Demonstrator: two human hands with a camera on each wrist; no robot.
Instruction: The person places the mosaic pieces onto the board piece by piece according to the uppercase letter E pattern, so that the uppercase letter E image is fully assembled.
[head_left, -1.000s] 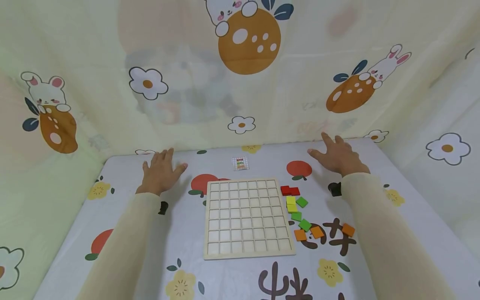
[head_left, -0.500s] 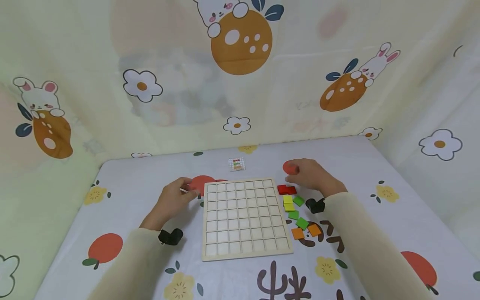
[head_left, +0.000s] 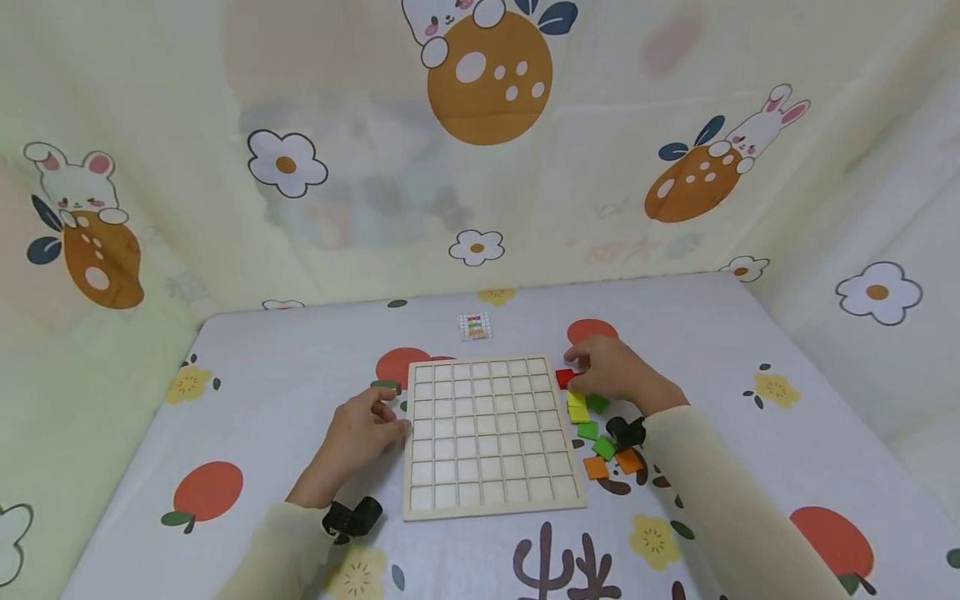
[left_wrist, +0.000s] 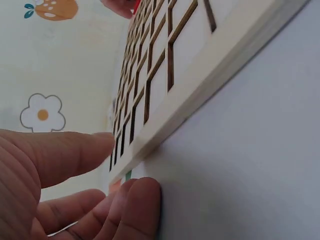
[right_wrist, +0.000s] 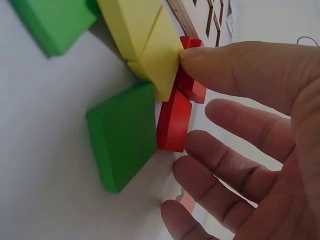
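Note:
A square wooden grid board point(head_left: 495, 512) lies flat on the table, its cells showing pale and bare. Beside its left rim is my left hand point(head_left: 360, 435), fingers loosely bent; in the left wrist view the thumb point(left_wrist: 80, 152) reaches the board's edge, and whether it touches is hard to tell. My right hand point(head_left: 618, 371) is over the red tiles point(right_wrist: 174, 122) at the board's upper right. Its thumb tip point(right_wrist: 192, 57) is right by the red and yellow tiles, with the other fingers spread beyond them. Yellow tiles point(head_left: 577, 408) and a green tile point(right_wrist: 125, 132) lie just below.
More green tiles point(head_left: 603, 447) and orange tiles point(head_left: 596, 467) lie along the board's right side. A small printed card in clear wrap point(head_left: 476, 326) sits behind the board. A patterned curtain point(head_left: 375, 208) closes off the table's far edge.
Both hands came in from the far sides of the table. The left moved to the board's left rim; the right came down over the red tiles, partly covering them.

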